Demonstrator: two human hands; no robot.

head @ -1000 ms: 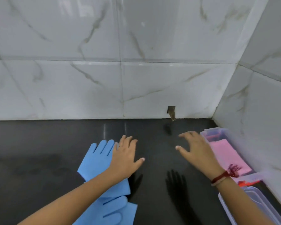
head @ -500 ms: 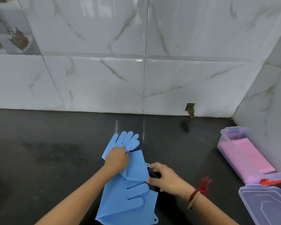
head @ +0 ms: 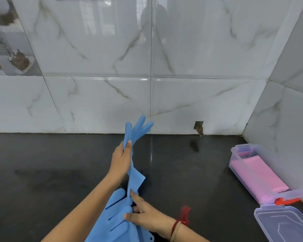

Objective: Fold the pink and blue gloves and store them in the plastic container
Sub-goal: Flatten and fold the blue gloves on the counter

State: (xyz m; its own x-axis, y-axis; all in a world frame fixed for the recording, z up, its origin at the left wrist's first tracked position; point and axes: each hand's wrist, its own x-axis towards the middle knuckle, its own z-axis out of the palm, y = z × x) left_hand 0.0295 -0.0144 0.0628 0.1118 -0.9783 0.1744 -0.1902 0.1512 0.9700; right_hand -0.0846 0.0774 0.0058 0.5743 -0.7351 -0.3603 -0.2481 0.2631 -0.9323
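The lower blue glove [head: 115, 222], at the near edge of the worktop [head: 59, 172], is cut off at the bottom and partly covered by the left forearm [head: 80, 215] and right hand [head: 147, 217]. The left hand [head: 120, 161] hides the middle of the raised blue glove [head: 138, 130]. The lid [head: 285, 226], by the worktop's right edge, is cut off at the corner

On the counter [head: 42, 172], the container [head: 241, 172] sits at 3 o'clock against the side wall [head: 287, 119], with folded gloves [head: 262, 173] inside it. Its lid [head: 285, 226] lies at 5 o'clock, just before it. At 6 o'clock a flat glove [head: 112, 222] lies on the counter. Behind it a raised glove [head: 135, 135] is held between the left hand [head: 120, 161], farther back, and the right hand [head: 147, 215], nearer.
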